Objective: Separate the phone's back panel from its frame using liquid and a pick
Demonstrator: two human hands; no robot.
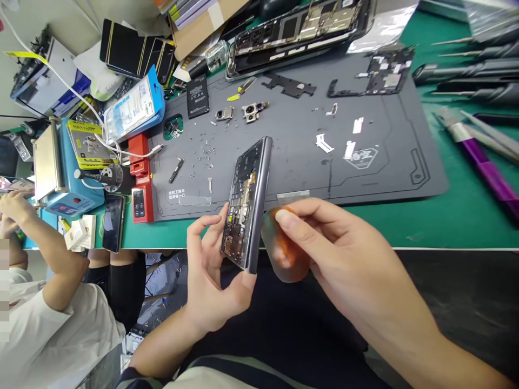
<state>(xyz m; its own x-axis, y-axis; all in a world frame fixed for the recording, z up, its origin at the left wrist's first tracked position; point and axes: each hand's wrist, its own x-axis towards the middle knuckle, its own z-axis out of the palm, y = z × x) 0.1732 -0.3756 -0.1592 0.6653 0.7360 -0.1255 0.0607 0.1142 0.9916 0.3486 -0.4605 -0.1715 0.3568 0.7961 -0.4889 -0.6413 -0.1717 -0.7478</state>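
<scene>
An opened smartphone [243, 208], its circuit boards exposed, stands tilted on edge in my left hand [214, 275]. My left thumb presses its lower corner while the fingers support it from behind. Between thumb and fingers, my right hand [336, 243] pinches a thin, rounded, see-through orange plastic piece [286, 248], like a pry pick. The piece is close to the phone's dark side frame; whether it touches cannot be told. Beyond the phone, camera modules [255, 111], a black phone battery [198, 97] and tiny screws [206, 154] lie on a grey work mat [300, 167].
A second opened phone [292, 40] lies at the back of the mat. Black cover parts [381, 75] sit to the right, beside screwdrivers [478, 73] and a purple-handled tool [482, 162]. A red device [140, 178] borders the mat's left. Another person [60, 319] sits at far left.
</scene>
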